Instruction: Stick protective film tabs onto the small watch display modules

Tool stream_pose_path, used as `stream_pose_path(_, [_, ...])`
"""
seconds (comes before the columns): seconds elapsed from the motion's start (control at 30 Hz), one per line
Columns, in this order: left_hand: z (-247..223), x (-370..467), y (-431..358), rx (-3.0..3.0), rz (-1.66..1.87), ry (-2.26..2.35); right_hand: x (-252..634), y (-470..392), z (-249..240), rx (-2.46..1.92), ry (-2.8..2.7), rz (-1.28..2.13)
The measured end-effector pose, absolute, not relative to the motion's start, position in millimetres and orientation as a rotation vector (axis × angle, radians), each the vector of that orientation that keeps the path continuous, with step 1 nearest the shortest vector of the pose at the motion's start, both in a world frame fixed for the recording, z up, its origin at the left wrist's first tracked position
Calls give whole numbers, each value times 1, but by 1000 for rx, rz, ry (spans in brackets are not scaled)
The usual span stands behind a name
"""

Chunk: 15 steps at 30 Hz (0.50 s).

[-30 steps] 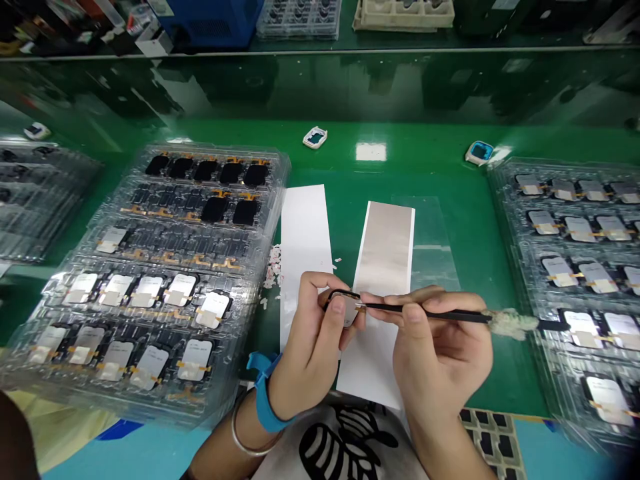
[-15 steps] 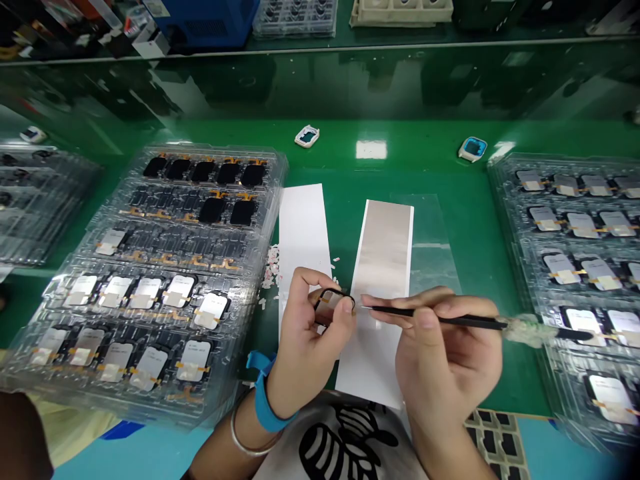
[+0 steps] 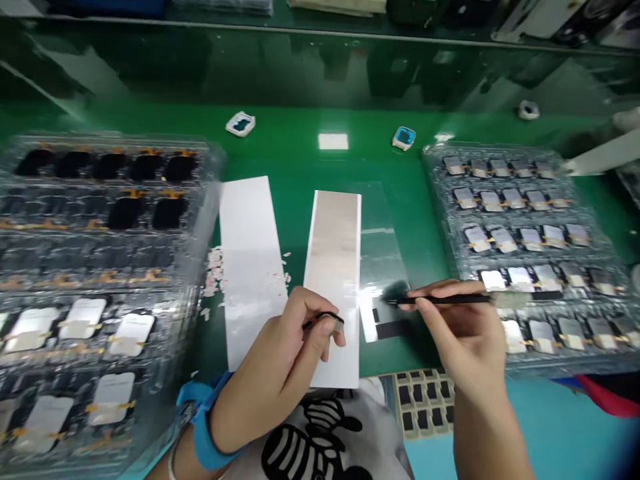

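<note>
My left hand is closed on a small black-edged display part, tilted so mostly its dark edge shows. It hovers above a white sheet with a greyish-beige strip. In my right hand are black tweezers, their handle wrapped in pale material, pointing left. Their tips are over a clear film, apart from the display part. A blurred dark patch shows at the tips; I cannot tell whether it is gripped. Black strips lie on the film's near end.
A clear tray of display parts stands at left, another tray at right. A white sheet has pinkish scraps beside it. Two watch cases sit behind. A beige compartment tray is at the near edge.
The view has turned right. My right hand has drawn the tweezers away from the display part, rightward to the clear film. My left hand still holds the part, now tilted more edge-on.
</note>
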<state>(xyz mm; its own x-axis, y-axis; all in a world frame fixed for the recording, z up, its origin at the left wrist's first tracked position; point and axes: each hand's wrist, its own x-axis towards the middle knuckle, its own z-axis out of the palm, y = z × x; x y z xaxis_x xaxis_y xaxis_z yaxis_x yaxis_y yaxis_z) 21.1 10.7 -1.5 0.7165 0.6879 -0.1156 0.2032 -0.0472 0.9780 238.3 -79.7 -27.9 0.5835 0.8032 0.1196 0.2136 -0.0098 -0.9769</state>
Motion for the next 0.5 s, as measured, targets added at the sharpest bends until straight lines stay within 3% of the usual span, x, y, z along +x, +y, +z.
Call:
stream_pose_path(0.17, [1,41,5,1944,201,658,238,-91,-37,-1558,-963,637])
stream_pose_path(0.5, [-22,53,5,2428,375,418,232,-88,-40,-1565,-958,683])
